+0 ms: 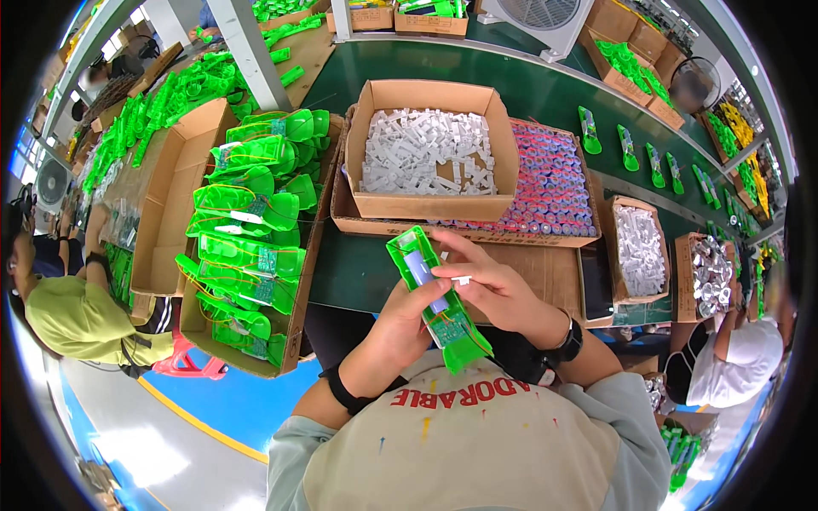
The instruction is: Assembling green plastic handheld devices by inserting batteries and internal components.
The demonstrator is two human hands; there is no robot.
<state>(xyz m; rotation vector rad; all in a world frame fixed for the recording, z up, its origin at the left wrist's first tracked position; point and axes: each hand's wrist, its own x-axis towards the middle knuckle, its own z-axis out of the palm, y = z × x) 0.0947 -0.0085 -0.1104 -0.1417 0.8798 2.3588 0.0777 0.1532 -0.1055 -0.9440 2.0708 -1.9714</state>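
Note:
My left hand (407,319) grips a long green plastic housing (430,298) from below, tilted with its open side up. Inside lie a pale blue cylindrical cell and a small circuit board with thin wires. My right hand (486,279) rests on the housing's upper right edge and pinches a small white plastic piece (461,279) between its fingertips. Both hands are above the near edge of the green work table (358,272), just in front of a cardboard box of white plastic parts (426,153).
A flat tray of pink and blue cells (550,183) lies under and right of the white-parts box. Stacked green housings fill an open carton (256,238) on my left. Smaller boxes of white and metal parts (639,251) stand at right. Green pieces ride the conveyor belt (630,145). Other workers sit on both sides.

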